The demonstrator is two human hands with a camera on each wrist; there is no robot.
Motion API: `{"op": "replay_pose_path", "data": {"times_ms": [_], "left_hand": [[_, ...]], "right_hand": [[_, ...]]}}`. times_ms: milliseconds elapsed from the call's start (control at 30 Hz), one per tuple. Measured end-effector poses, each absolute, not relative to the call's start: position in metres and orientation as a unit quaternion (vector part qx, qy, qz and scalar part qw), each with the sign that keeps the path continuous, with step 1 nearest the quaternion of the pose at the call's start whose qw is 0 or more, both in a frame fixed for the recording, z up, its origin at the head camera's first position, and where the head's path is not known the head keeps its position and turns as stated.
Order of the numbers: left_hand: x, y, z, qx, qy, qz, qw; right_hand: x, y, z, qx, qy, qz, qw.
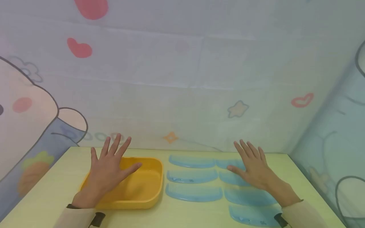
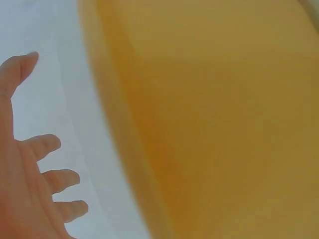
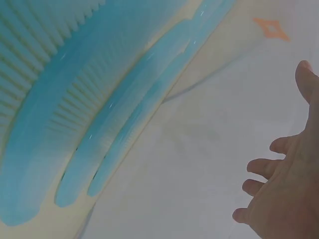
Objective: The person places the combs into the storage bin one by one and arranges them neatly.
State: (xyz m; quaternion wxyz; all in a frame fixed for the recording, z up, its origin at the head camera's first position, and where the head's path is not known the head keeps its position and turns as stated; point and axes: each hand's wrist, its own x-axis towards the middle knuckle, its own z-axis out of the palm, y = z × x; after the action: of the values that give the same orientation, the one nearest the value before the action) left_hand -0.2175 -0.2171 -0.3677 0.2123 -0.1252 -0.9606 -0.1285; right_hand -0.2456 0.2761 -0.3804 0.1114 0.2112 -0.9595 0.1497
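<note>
My left hand hovers over the left part of a yellow tray, fingers spread and nothing held. In the left wrist view the same hand appears beside the yellow tray wall. My right hand, fingers also extended, is above the right column of blue combs and partly covers them. The right wrist view shows that hand apart from the blue combs. Another column of blue combs lies between tray and right hand, teeth toward the back.
Everything lies on a pale yellow-green table. Behind it hangs a light cloth printed with hearts, stars and cartoon figures, and a similar cloth borders the right side. Dark bands circle the sleeve ends.
</note>
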Motion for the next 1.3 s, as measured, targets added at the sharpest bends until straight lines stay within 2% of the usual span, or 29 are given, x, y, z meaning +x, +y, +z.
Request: {"op": "replay_pose_path", "data": {"times_ms": [367,867,1300], "left_hand": [[-0.220,-0.249,-0.364,-0.125,-0.935,-0.212,0.256],[-0.218,-0.293,-0.386,-0.117,-0.901,-0.343,0.237],[-0.212,-0.325,-0.406,-0.028,-0.894,-0.408,0.180]], "right_hand": [[-0.254,0.288,-0.368,0.231,-0.952,0.163,0.113],[-0.268,0.309,-0.369,0.248,-0.942,0.205,0.099],[-0.274,0.321,-0.374,0.216,-0.951,0.214,0.063]]}}
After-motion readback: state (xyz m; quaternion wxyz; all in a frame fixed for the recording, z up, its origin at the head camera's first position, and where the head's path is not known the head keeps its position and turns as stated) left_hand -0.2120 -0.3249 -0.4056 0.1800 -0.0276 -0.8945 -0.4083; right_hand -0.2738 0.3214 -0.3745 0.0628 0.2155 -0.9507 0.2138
